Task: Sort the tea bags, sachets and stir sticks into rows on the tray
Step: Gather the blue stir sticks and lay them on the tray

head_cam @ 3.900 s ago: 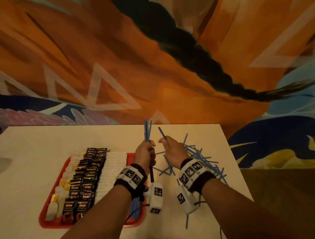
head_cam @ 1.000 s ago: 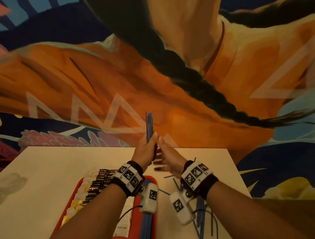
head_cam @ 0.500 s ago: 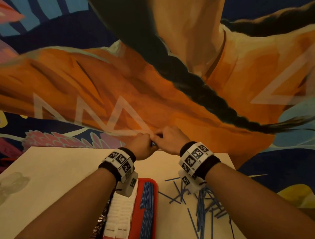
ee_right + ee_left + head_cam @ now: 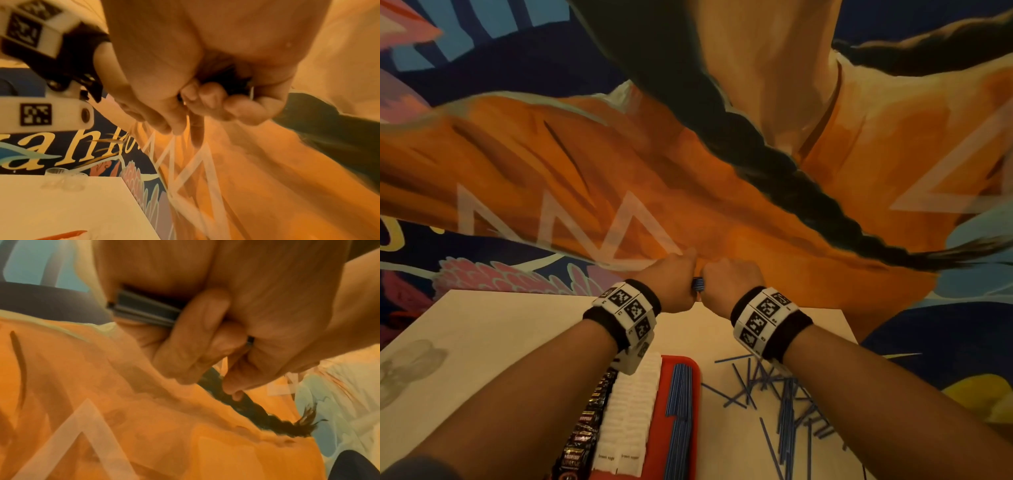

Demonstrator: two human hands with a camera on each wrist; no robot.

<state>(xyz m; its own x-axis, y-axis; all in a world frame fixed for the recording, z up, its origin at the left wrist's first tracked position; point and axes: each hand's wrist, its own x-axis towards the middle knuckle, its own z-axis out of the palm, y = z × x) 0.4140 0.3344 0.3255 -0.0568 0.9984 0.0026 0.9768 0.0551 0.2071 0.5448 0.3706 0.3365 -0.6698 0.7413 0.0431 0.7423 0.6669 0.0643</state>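
- Left hand [image 4: 674, 281] and right hand [image 4: 729, 283], fists side by side above the counter's [image 4: 500, 342] far edge, both grip one bundle of blue stir sticks [image 4: 698, 284].
- Red tray [image 4: 660, 411] near: sachets [image 4: 633, 404], sticks in rows.
- Loose sticks [image 4: 787, 397] lie right of the tray.

Looked like a cafe or some hangout spot to me. The wall behind the pale table [image 4: 482, 329] was one huge painted mural [image 4: 619, 154] (orange, a long dark braid, pink feathery bits), with big yellow lettering [image 4: 51, 155] off to the side, and a couple of clear glasses [image 4: 61, 177] sat at the table's far edge.
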